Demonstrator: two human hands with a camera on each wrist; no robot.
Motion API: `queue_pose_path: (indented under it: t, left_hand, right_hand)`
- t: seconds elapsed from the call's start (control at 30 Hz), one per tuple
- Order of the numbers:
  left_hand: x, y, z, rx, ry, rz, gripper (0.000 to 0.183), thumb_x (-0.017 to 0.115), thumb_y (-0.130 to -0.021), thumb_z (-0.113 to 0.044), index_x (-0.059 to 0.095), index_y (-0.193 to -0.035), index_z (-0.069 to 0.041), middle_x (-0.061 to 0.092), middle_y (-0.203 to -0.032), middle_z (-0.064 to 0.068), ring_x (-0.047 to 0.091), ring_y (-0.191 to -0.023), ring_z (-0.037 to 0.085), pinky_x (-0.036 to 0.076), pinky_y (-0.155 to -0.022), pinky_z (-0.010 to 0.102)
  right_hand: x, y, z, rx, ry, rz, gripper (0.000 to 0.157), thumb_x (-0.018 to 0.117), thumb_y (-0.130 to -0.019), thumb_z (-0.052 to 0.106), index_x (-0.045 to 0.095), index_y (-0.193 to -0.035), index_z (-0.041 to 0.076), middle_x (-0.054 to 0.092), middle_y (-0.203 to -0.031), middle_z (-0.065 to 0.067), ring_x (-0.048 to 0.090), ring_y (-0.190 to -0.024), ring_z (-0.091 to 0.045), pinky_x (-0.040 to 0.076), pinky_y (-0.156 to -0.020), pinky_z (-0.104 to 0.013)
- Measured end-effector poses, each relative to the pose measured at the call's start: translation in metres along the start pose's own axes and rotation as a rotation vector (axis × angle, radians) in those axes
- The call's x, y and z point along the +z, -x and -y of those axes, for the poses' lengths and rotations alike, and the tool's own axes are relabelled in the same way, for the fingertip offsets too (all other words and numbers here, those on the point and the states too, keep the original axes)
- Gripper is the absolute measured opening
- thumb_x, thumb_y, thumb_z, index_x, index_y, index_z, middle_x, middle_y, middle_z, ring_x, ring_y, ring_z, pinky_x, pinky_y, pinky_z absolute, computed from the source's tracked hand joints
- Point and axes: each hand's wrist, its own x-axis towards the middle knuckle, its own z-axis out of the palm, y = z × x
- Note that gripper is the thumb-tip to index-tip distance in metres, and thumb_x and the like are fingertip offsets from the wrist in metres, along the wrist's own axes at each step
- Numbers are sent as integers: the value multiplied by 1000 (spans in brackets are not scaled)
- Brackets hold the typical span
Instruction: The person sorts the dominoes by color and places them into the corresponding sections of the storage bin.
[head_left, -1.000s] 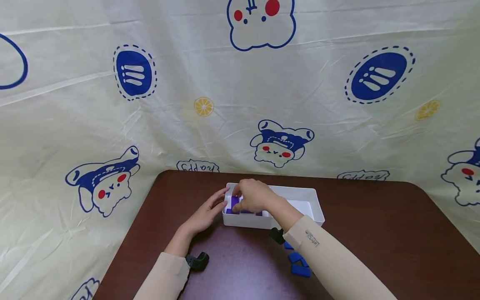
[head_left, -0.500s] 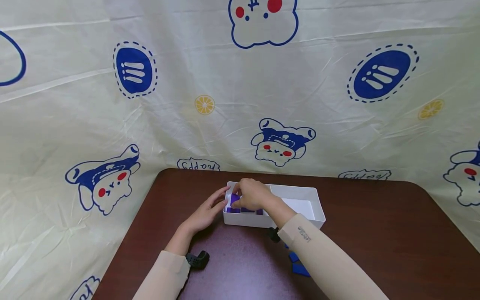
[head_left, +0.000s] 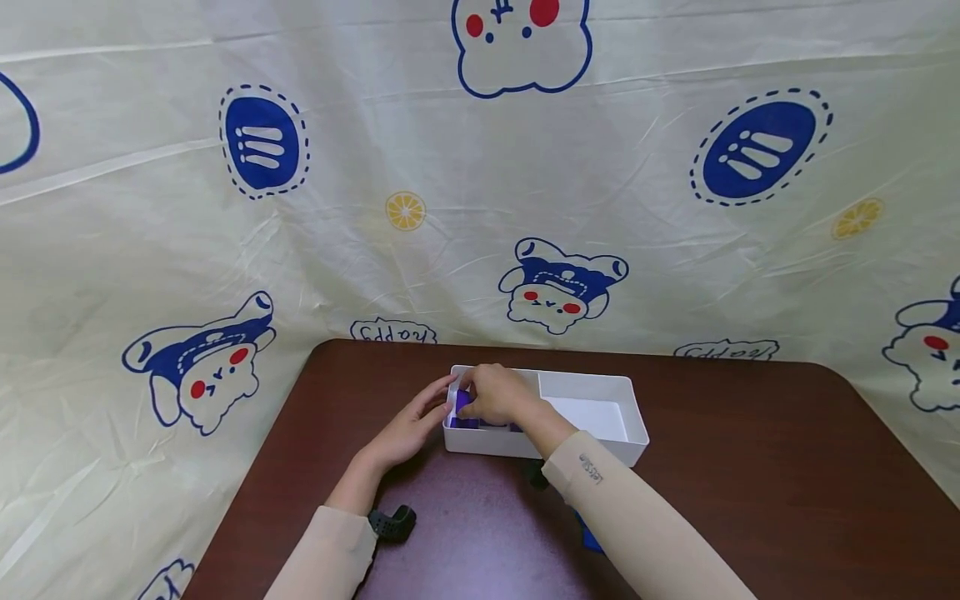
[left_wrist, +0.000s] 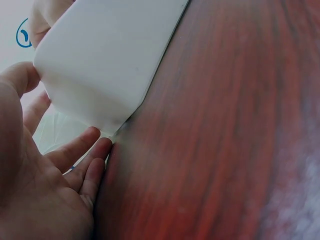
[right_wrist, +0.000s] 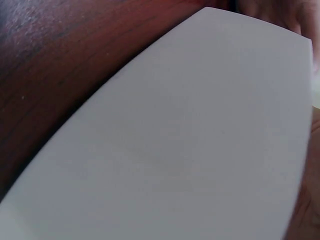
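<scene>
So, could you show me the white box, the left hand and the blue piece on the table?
White box [head_left: 489, 442]: head view, on its near outer wall.
Left hand [head_left: 407, 428]: head view, on the back of the hand.
Blue piece [head_left: 589, 542]: head view, on the part showing beside the right sleeve.

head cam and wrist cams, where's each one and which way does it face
Head: on the head, looking forward and down at the brown table, white box and patterned backdrop; left hand, right hand and sleeves show.
Left wrist: on that wrist, looking past the left hand at the box's outside and table; part of the right hand shows top left.
Right wrist: on that wrist, facing the box's outer wall up close; parts of hands show toward the right.
Both wrist views share the box's outside and the table.
</scene>
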Motion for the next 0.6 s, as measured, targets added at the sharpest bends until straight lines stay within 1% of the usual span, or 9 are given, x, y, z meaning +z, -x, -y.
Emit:
queue_pose_path:
  t: [0.07,0.13,0.23,0.3,0.4,0.6]
  left_hand:
    - [0,0,0,3,-1,-1,53,48,-111,-29,33,-162,-29,42,-162,13,41,-149,32,34,-122,55]
    - [0,1,-1,4,-2,-2,53,48,-111,-29,33,-162,-29,41,-163,14,40,-150,32,34,-122,55]
    - [0,1,-1,2,-3,-3,53,48,-111,-29,33,-162,-28,39,-163,14,40,-150,33,34,-122,56]
    - [0,1,-1,-5,-3,-3,53,48,-111,-30,33,-162,-29,39,-164,14,40,-150,34,34,-122,57]
    - [0,1,-1,-10,-1,-1,53,48,-111,-30,33,-162,-29,38,-164,14,40,-150,34,33,-123,57]
    - [-1,1,-2,-6,7,4,53,49,-111,-31,33,-162,-30,38,-164,14,39,-151,33,32,-123,57]
  right_hand:
    - [2,-1,0,-1,7,-11,44,85,-87,33,73,-124,13,71,-92,1,60,-81,-16,51,-75,-33]
    - [4,-2,1,1,15,-24,45,84,-87,33,73,-126,14,75,-101,-2,63,-86,-17,53,-79,-35]
    - [6,-3,1,13,9,-47,46,84,-87,33,73,-128,15,76,-119,-5,69,-101,-22,56,-90,-41]
    - [7,-4,1,22,5,-57,46,83,-88,34,73,-129,16,74,-126,-6,69,-110,-26,55,-95,-45]
    - [9,-6,2,35,11,-63,46,82,-88,35,73,-129,18,74,-129,-6,69,-116,-28,54,-98,-46]
    - [13,-10,2,43,29,-61,45,82,-88,37,73,-128,17,75,-126,-7,69,-117,-29,54,-98,-46]
